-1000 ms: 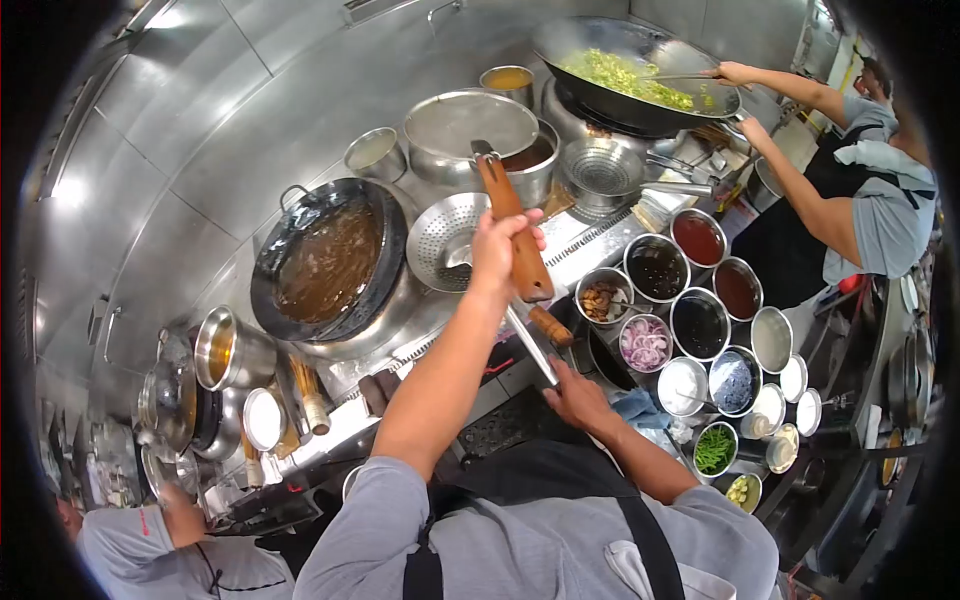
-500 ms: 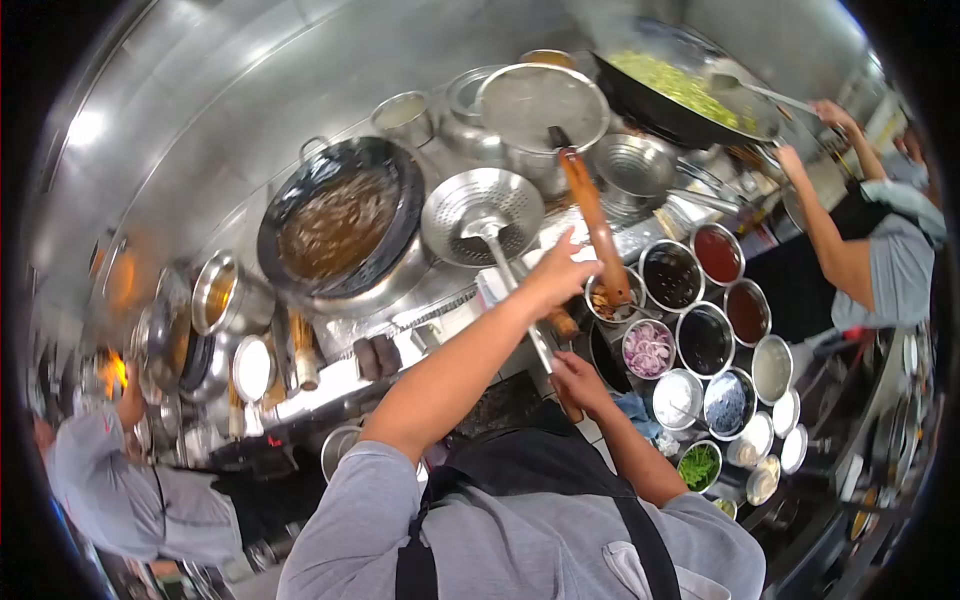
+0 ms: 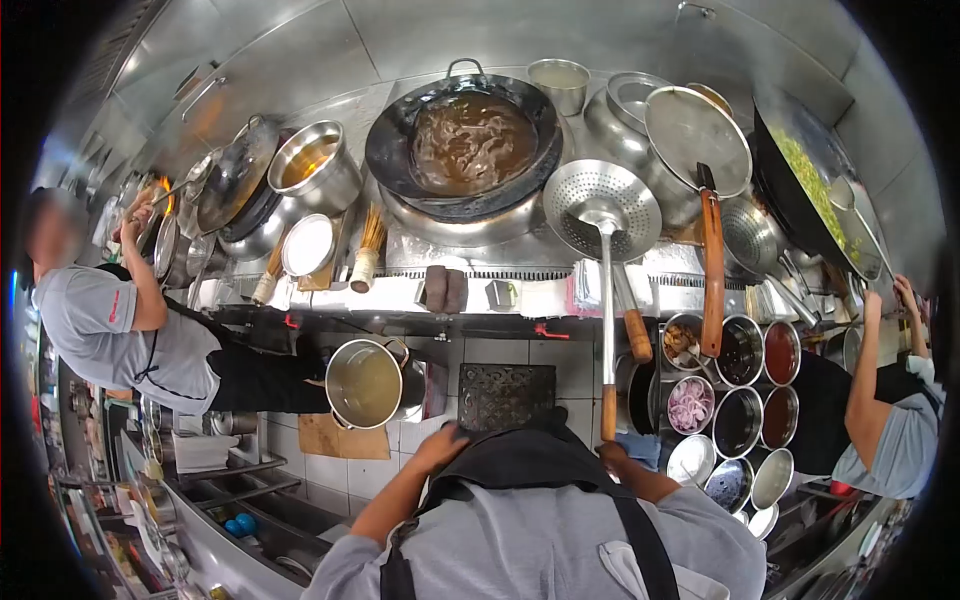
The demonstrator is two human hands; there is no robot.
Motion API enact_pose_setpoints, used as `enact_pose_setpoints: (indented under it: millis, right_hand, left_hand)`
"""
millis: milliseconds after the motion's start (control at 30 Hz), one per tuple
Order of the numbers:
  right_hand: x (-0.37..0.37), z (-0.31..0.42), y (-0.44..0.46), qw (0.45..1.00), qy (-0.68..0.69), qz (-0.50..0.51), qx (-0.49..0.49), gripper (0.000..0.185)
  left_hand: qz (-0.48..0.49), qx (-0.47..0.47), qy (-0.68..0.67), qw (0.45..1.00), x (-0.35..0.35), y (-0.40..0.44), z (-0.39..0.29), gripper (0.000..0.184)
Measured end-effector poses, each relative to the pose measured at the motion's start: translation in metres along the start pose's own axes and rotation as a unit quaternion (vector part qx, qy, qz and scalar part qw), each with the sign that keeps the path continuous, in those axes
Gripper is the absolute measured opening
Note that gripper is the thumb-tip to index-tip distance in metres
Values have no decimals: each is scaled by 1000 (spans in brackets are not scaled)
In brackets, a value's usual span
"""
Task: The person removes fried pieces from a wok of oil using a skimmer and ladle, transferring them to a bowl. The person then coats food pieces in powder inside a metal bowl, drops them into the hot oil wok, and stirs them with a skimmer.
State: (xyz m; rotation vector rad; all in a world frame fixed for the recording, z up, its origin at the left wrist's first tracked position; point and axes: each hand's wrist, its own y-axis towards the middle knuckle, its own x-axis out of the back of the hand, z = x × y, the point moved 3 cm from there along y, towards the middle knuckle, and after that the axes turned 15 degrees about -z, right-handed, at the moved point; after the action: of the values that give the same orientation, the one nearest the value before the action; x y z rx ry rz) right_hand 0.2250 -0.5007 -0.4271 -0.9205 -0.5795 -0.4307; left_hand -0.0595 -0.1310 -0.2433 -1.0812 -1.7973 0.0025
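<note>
Where the right hand (image 3: 614, 460) was in the head view: at the wooden butt of the perforated skimmer (image 3: 608, 300), beside the front of the black apron (image 3: 525, 455); how far the fingers closed on the wood could not be told.
Left hand (image 3: 442, 447): at the other side of the apron, by its edge, fingers partly hidden, so whether it gripped anything could not be made out.
Skimmer bowl: right of the black wok (image 3: 393, 145), above the worktop (image 3: 400, 292), with the metal shaft crossing the front edge and the wooden end pointing back toward the person.
Brown liquid (image 3: 475, 145): swirled inside that wok, whose loop handle faced the wall.
Mesh strainer (image 3: 698, 140): over large metal pots, its long wooden handle right of the skimmer.
Wooden-handled tool (image 3: 637, 335): between those two handles, its head unclear.
Sliced red onion (image 3: 690, 405): in one of the metal tubs grouped right of the skimmer, near dark and red sauces.
Stockpot (image 3: 365, 344): left of the left hand, below worktop level, holding pale liquid.
Bamboo brush (image 3: 368, 250): left of the wok, bristles toward the wall.
Co-workers: one person (image 3: 110, 320) at the far left, an arm raised near a flame (image 3: 168, 197); another (image 3: 895, 430) at the far right, beside a wok of chopped greens (image 3: 800, 170).
</note>
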Motion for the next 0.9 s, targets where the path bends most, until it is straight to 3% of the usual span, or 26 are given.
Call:
enact_pose_setpoints:
  millis: [33,67,133,167,200,267,333,400,433,467,533,600,633,700,733,833,900]
  right_hand:
    - [15,23,-20,994,48,7,-99,18]
    - [30,49,-38,980,86,-1,-181,19]
    - [47,97,-66,972,90,-8,-216,20]
    - [33,94,-55,999,2,13,-30,23]
    - [12,78,-41,983,-89,-10,157,27]
    - [4,111,-33,947,-167,-52,269,30]
    - [-13,135,-1,917,-257,-28,303,16]
    - [-17,171,36,935,-253,-71,237,15]
    - [-4,200,40,998,-2,-65,16,14]
    - [6,227,34,945,249,-50,-204,15]
    - [29,282,34,938,316,-70,-127,20]
    - [66,337,11,964,173,-188,73,21]
    - [91,361,-13,951,91,-241,171,22]
    - [148,402,-77,867,-71,-382,311,27]
    - [168,402,-92,852,-78,-412,314,32]
    - [208,386,-126,810,-136,-485,300,56]
    - [204,352,-124,844,-107,-477,219,63]
  left_hand:
    - [34,116,45,992,-4,-26,32,60]
    - [89,137,-72,984,-35,-36,93,55]
    - [104,208,-46,971,-33,-92,129,52]
    - [103,236,-65,964,-31,-116,140,50]
    - [93,252,-91,959,-27,-133,146,48]
    - [66,268,-145,950,-21,-151,159,44]
    - [41,270,-188,944,-17,-153,169,41]
    - [19,270,-228,935,-15,-145,180,37]
    - [4,278,-253,926,-14,-140,186,35]
    - [-11,288,-282,915,-12,-135,192,33]
    - [-44,315,-352,880,-8,-128,202,30]
    - [-80,346,-436,827,1,-123,206,26]
    - [-102,356,-479,796,4,-119,207,24]
    - [-139,360,-543,746,2,-116,211,21]
    - [-149,356,-554,738,1,-114,209,19]
    - [-105,358,-375,849,-20,-104,204,26]
    - [-77,299,-298,903,-27,-108,199,27]
